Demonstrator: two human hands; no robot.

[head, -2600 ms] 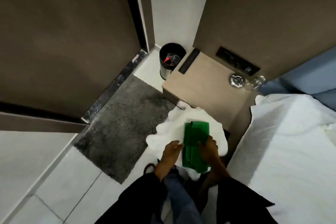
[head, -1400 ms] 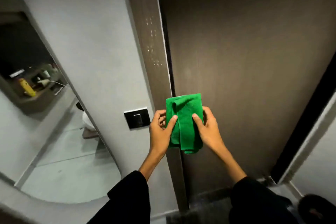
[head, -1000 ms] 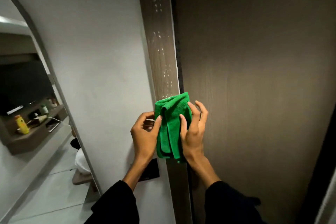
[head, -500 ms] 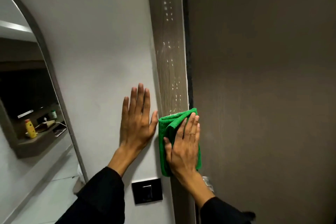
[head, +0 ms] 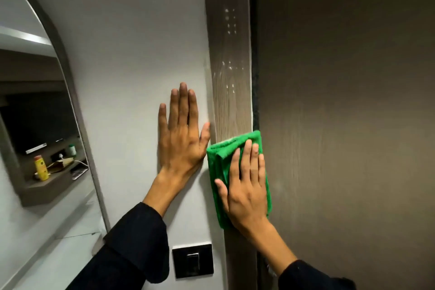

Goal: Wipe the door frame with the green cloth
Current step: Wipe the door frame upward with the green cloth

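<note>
A vertical wood-grain door frame (head: 229, 82) runs up the middle, speckled with pale droplets above the cloth. The folded green cloth (head: 220, 162) lies flat against the frame. My right hand (head: 247, 186) presses on it, palm flat and fingers pointing up, covering most of its lower half. My left hand (head: 182, 134) rests flat on the white wall (head: 131, 54) just left of the frame, fingers spread, holding nothing; its thumb nearly touches the frame's edge.
The brown door (head: 341, 101) fills the right side. A black wall switch (head: 193, 260) sits below my left hand. An arched mirror (head: 35, 125) at the left reflects a shelf with a yellow bottle.
I picked the cloth off white bedding, turned to the door and raised it with both hands. My left hand let go onto the wall; my right pressed the cloth on the frame, now slightly higher.
</note>
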